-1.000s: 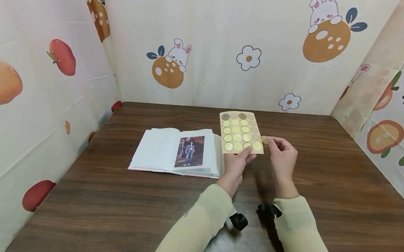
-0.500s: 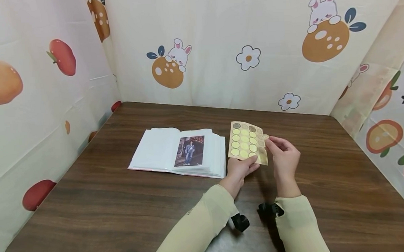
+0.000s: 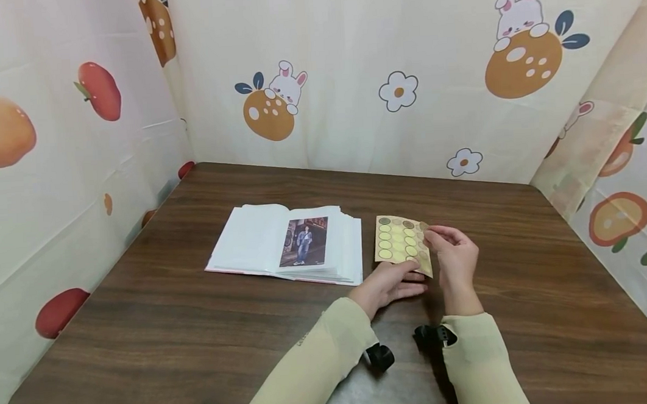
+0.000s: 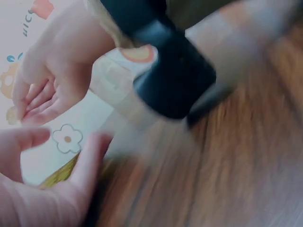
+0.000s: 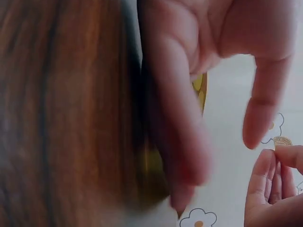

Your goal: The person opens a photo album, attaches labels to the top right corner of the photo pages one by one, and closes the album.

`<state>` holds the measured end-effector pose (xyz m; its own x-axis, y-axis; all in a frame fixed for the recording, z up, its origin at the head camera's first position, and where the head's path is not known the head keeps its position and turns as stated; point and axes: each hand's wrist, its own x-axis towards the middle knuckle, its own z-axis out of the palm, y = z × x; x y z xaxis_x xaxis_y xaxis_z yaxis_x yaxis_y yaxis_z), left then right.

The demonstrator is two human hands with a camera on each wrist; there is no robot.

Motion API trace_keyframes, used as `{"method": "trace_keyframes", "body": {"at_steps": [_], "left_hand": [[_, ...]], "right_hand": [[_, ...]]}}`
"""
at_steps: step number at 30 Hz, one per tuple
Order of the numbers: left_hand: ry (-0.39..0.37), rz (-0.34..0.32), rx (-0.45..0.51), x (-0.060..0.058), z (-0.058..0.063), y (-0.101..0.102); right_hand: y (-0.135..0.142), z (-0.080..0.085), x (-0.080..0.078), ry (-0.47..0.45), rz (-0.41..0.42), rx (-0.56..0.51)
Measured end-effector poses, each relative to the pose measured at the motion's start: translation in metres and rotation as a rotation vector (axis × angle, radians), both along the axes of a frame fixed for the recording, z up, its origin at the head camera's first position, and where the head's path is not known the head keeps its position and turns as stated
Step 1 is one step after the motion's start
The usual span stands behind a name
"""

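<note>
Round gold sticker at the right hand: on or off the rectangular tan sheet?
Off. The right-wrist view shows the sticker pinched in the right hand, apart from the sheet.

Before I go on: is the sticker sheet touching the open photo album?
Apart. The head view shows a strip of dark wood-grain tabletop between the left edge of the sticker sheet and the right edge of the photo album.

Pale yellow sleeves [image 3: 480, 364] are worn with black wrist cameras [image 3: 380, 356].
Small dark lettering [image 3: 304, 337] is printed along the left sleeve [image 3: 320, 358]; the cameras are housed in chunky, rounded casings [image 4: 176, 82].
</note>
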<state>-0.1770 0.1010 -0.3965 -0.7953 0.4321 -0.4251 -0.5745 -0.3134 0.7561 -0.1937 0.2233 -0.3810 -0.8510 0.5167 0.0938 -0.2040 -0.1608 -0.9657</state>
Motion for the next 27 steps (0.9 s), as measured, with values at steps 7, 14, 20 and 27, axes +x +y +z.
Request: {"method": "trace_keyframes", "body": {"at_steps": [7,14,20,27], "left_hand": [[0.055,-0.341,-0.107,0.001,0.011,-0.015],[0.17,-0.266,-0.125,-0.004,0.025,-0.035],[0.274,-0.21,-0.093,-0.005,0.036,-0.057],[0.321,-0.091,-0.146,-0.008,0.039,-0.078]], "right_hand": [[-0.009,0.021,0.01,-0.085,0.077,-0.13],[0.011,-0.016,-0.015,-0.096,0.151,-0.061],[0.0,0.0,-0.005,-0.132,0.142,-0.112],[-0.013,0.022,0.003,-0.243,0.118,-0.182]]}}
